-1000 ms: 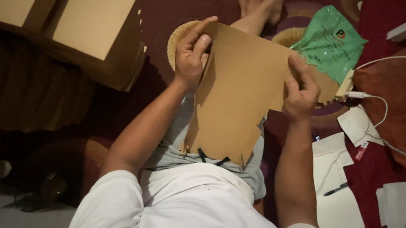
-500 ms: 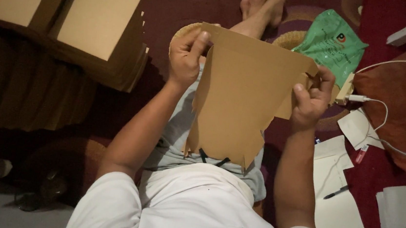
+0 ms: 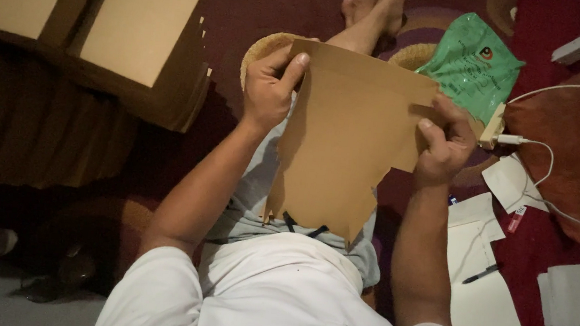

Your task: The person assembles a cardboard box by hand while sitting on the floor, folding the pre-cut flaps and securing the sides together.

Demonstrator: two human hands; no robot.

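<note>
Left hand (image 3: 268, 88) pinches the top left corner of a jagged-edged brown cardboard sheet (image 3: 348, 140), thumb on top. Right hand (image 3: 445, 145) grips its right edge, fingers closed on it.

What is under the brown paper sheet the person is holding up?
Below the brown paper sheet show grey shorts, a bare leg running out past its top edge, and patterned carpet. Most of the lap and thighs is covered. Left hand and right hand grip its edges.

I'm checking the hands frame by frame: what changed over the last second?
The right hand slid down the brown paper's right edge and re-gripped lower. The left hand kept its pinch on the top left corner. The paper stayed over the lap; the green bag and pen did not move.
</note>
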